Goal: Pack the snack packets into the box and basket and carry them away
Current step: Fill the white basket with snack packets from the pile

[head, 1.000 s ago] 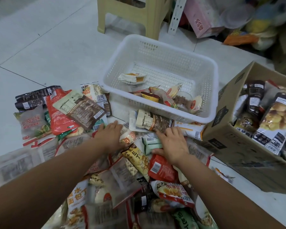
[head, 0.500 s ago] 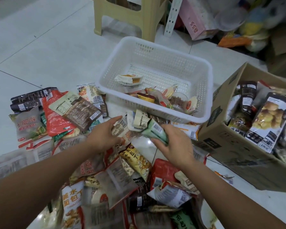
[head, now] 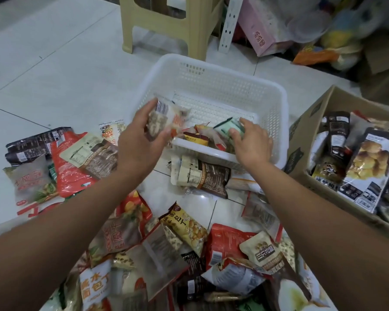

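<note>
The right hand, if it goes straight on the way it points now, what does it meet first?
Likely the small packets lying in the white basket; the right hand, gripping a green packet, points inward over them. Depth unclear.

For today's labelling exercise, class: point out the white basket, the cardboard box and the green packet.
white basket (head: pixel 222 85): head view, far perforated wall.
cardboard box (head: pixel 301 142): head view, left outer wall.
green packet (head: pixel 226 126): head view, middle of wrapper.

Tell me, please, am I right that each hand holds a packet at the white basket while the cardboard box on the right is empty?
Not quite: the head view shows the cardboard box holding several packets, not empty. The left hand and right hand do each hold a packet at the white basket.
</note>
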